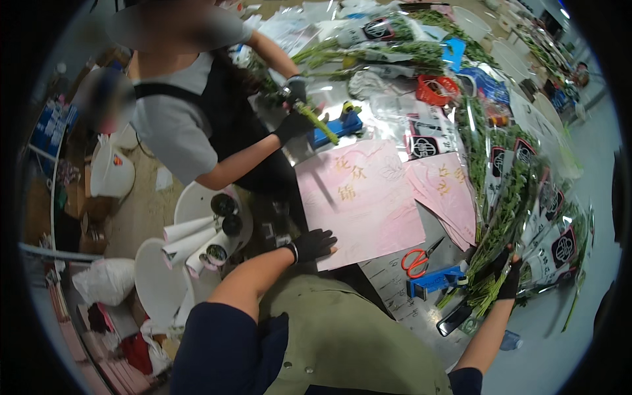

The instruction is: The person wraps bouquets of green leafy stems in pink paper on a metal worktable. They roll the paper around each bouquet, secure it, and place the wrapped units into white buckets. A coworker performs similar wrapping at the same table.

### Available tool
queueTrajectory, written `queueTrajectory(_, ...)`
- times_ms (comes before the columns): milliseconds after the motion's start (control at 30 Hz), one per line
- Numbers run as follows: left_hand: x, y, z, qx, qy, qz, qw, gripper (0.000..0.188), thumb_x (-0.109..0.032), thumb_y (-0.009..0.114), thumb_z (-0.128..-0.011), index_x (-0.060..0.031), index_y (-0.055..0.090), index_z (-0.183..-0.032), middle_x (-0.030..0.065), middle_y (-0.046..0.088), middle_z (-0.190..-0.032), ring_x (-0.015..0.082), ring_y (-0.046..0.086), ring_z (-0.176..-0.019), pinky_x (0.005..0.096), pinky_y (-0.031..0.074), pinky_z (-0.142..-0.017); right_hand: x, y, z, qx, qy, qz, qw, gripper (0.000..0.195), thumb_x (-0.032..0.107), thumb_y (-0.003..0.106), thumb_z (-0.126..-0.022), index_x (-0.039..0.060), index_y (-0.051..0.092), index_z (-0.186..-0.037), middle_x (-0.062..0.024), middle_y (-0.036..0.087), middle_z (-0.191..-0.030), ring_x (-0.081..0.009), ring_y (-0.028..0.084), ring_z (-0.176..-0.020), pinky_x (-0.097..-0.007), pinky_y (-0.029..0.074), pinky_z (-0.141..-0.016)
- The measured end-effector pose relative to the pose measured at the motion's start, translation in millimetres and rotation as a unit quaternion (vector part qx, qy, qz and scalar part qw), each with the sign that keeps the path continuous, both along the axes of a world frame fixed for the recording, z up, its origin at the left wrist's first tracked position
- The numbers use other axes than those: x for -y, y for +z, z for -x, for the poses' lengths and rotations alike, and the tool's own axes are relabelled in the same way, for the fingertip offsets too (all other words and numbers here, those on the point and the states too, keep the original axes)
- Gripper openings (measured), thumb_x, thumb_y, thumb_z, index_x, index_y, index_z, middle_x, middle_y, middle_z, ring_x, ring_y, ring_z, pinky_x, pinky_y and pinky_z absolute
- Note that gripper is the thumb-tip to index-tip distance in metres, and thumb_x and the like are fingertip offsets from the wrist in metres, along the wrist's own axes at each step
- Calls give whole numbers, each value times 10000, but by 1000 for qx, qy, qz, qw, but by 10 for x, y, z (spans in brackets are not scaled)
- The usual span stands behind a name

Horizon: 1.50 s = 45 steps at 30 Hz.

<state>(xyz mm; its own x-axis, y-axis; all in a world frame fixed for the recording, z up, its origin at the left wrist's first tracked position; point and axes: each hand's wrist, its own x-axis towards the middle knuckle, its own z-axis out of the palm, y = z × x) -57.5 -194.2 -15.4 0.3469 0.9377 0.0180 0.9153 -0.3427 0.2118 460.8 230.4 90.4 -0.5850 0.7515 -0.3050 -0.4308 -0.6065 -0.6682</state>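
Observation:
My left hand [315, 245], in a black fingerless glove, lies with fingers apart at the near left edge of a pink printed wrapping sheet [365, 207]. At the right, my right hand [508, 271], gloved the same way, is around the lower part of a bunch of green leafy stems [493, 264], partly in clear printed sleeves. Between the hands, orange-handled scissors [416, 261] and a blue tape dispenser [439, 280] rest on the metal table [390, 289]. More pink sheets [447, 192] lie fanned to the right of the large one.
A co-worker [197, 108] at the upper left holds stems beside another blue tape dispenser [340, 128]. Sleeved bunches [553, 232] line the right side. A red basket [437, 90] stands farther back. A smartphone [454, 320] lies near my right forearm; white buckets [163, 286] stand at the left.

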Motion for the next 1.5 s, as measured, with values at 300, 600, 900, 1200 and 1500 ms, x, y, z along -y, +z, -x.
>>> queueTrajectory(300, -185, -70, 328, 56, -155, 85, 983, 365, -266, 521, -818, -252, 459, -1178, 136, 510, -1219, 383, 510, -1118, 403, 559, -651, 2100, 400, 867, 363, -56, -252, 895, 501, 408, 583, -859, 25, 506, -1174, -81, 593, -957, -201, 576, -863, -318, 475, -710)
queueTrajectory(600, -543, 351, 230, 69, -227, 140, 961, 512, -272, 474, -865, -353, 333, -1350, 146, 507, -1212, 347, 576, -933, 381, 509, -685, 3088, 367, 1994, 357, -20, -128, 925, 543, 321, 742, -736, 16, 530, -1131, -14, 583, -811, -121, 541, -612, -243, 425, -522)
queueTrajectory(900, -859, 123, -113, 182, -395, 61, 898, 198, -235, 590, -753, -265, 597, -949, 78, 519, -993, 258, 560, -831, 393, 466, -597, 3361, -31, 2202, 452, -38, -120, 883, 472, 285, 699, -774, 23, 510, -1117, -35, 552, -728, -112, 513, -532, -258, 413, -470)
queueTrajectory(1200, -935, -16, -223, 120, -385, 177, 898, 337, -226, 663, -687, -126, 603, -1002, 115, 523, -1046, 287, 552, -915, 410, 497, -695, 3515, -210, 2183, 455, -52, -90, 885, 456, 162, 675, -796, 15, 504, -1193, -70, 598, -855, -110, 539, -590, -253, 451, -503)
queueTrajectory(1500, -715, -382, -244, 176, -341, 198, 902, 221, -278, 525, -855, -89, 601, -941, 135, 569, -840, 324, 582, -747, 426, 498, -665, 3479, -241, 2169, 627, 28, -415, 659, 526, 204, 692, -740, 51, 524, -1215, -157, 640, -910, -285, 644, -743, -362, 506, -652)
